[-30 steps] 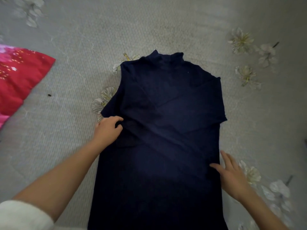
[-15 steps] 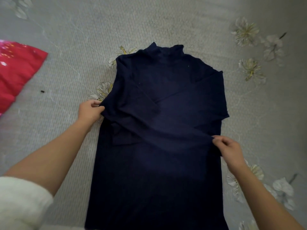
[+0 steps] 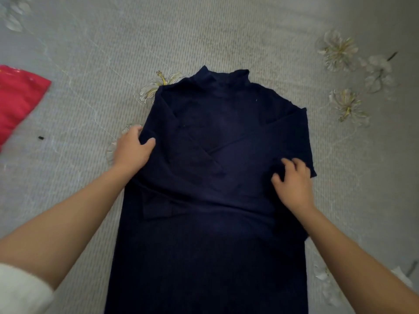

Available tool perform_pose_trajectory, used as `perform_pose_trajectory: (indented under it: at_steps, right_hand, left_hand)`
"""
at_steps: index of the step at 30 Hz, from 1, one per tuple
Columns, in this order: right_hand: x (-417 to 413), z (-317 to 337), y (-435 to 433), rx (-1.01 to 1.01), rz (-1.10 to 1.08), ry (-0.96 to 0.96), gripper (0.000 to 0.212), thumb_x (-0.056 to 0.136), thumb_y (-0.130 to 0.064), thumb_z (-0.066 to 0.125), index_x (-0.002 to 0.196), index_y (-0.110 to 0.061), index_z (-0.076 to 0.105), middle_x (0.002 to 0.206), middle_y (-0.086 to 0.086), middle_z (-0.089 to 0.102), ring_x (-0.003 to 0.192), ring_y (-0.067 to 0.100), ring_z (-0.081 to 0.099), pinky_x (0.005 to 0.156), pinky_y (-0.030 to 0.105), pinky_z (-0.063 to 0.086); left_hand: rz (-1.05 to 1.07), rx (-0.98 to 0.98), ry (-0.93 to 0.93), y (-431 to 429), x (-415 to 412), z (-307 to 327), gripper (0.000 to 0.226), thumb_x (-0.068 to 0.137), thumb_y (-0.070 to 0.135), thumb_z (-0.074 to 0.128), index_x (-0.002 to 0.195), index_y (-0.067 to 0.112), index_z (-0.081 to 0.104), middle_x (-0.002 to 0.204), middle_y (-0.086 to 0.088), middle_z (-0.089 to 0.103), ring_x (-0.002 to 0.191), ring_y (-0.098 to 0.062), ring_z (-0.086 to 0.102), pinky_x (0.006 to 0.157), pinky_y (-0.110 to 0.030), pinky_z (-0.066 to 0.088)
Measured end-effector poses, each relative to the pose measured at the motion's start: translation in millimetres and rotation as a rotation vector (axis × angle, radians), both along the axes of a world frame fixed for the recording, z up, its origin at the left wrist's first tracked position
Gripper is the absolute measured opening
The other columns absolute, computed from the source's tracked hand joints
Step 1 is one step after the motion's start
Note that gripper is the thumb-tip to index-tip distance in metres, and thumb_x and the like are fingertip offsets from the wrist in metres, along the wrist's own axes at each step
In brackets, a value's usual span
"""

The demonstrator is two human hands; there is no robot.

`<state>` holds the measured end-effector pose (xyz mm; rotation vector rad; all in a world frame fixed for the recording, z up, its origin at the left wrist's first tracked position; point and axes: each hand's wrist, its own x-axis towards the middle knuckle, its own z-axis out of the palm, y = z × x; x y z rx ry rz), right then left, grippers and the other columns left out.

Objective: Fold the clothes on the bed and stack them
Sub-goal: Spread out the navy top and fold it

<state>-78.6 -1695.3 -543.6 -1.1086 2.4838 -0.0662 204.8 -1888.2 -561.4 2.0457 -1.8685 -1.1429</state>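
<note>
1. Grey woven bedspread with pale flower print (image 3: 226, 30): fills the view and carries everything. It is soft under your hands, so a pull on one side may drag the whole garment askew.

2. Dark navy knit high-neck garment (image 3: 215, 245): lies flat at centre, collar at 12 o'clock, hem running off at 6. Both sleeves are folded in and cross over the chest (image 3: 213, 152). Risks: the crossed sleeves may slide open when you lift the body for the next fold, and a small lump of cloth at 7 o'clock of the crossing may get folded in as a crease.

3. Red cloth (image 3: 18, 103): at 9 o'clock, well apart. I cannot tell whether it is folded.

4. Left hand (image 3: 132, 150): at 9 o'clock of the chest, with the thumb laid over the garment's side edge and the fingers wrapped round it, gripping.

5. Right hand (image 3: 294, 186): at 3 o'clock, fingers bent, tips on the sleeve cloth. I cannot tell if they pinch or only press.
</note>
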Motion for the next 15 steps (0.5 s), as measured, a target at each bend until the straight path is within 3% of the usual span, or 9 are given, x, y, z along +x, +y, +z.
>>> perform_pose_trajectory:
  at_steps: [3, 7, 10, 12, 14, 15]
  right_hand:
    - [-32, 3, -48, -0.144, -0.133, -0.048, 0.052, 0.090, -0.019, 0.051, 0.138, -0.003, 0.038, 0.141, 0.021, 0.035, 0.129, 0.036, 0.033, 0.108, 0.043, 0.027]
    - [-87, 1, -101, -0.096, -0.100, 0.007, 0.052, 0.091, -0.021, 0.050, 0.138, -0.003, 0.038, 0.139, 0.021, 0.041, 0.128, 0.037, 0.036, 0.108, 0.043, 0.028]
    - [-112, -3, -126, -0.176, -0.287, -0.230, 0.059, 0.092, -0.020, 0.050, 0.144, -0.008, 0.027, 0.147, 0.014, 0.034, 0.134, 0.030, 0.035, 0.109, 0.036, 0.029]
    - [-119, -9, -138, -0.250, -0.404, -0.385, 0.063, 0.093, -0.017, 0.050, 0.147, -0.010, 0.019, 0.152, 0.009, 0.026, 0.137, 0.025, 0.031, 0.107, 0.030, 0.029]
    - [-121, -18, -148, -0.223, -0.429, -0.435, 0.061, 0.092, -0.013, 0.052, 0.145, -0.006, 0.022, 0.147, 0.012, 0.034, 0.133, 0.027, 0.037, 0.101, 0.030, 0.034]
    - [-120, -22, -153, -0.194, -0.432, -0.424, 0.056, 0.091, -0.010, 0.053, 0.141, -0.003, 0.029, 0.142, 0.015, 0.041, 0.127, 0.029, 0.043, 0.098, 0.032, 0.037]
  left_hand:
    - [0.122, -0.005, 0.188, -28, -24, 3, 0.050, 0.089, 0.016, 0.056, 0.136, 0.011, 0.039, 0.133, -0.012, 0.047, 0.121, -0.026, 0.047, 0.097, -0.035, 0.039]
    - [0.253, 0.050, 0.310, -65, -41, -5, 0.054, 0.087, 0.011, 0.060, 0.136, 0.012, 0.039, 0.133, -0.013, 0.048, 0.119, -0.025, 0.050, 0.093, -0.033, 0.043]
    - [0.306, 0.127, 0.362, -85, -53, -11, 0.054, 0.084, 0.014, 0.065, 0.134, 0.011, 0.043, 0.129, -0.012, 0.054, 0.112, -0.025, 0.056, 0.093, -0.037, 0.048]
    - [0.324, 0.187, 0.389, -93, -64, -12, 0.039, 0.084, 0.016, 0.066, 0.119, 0.008, 0.054, 0.119, -0.013, 0.058, 0.102, -0.025, 0.060, 0.088, -0.039, 0.051]
    - [0.320, 0.247, 0.440, -98, -75, -10, 0.006, 0.085, 0.014, 0.065, 0.088, 0.009, 0.061, 0.096, -0.012, 0.064, 0.082, -0.022, 0.061, 0.076, -0.036, 0.052]
    - [0.320, 0.243, 0.445, -102, -77, -8, 0.010, 0.085, 0.011, 0.063, 0.076, 0.012, 0.060, 0.085, -0.009, 0.063, 0.075, -0.021, 0.060, 0.072, -0.033, 0.052]
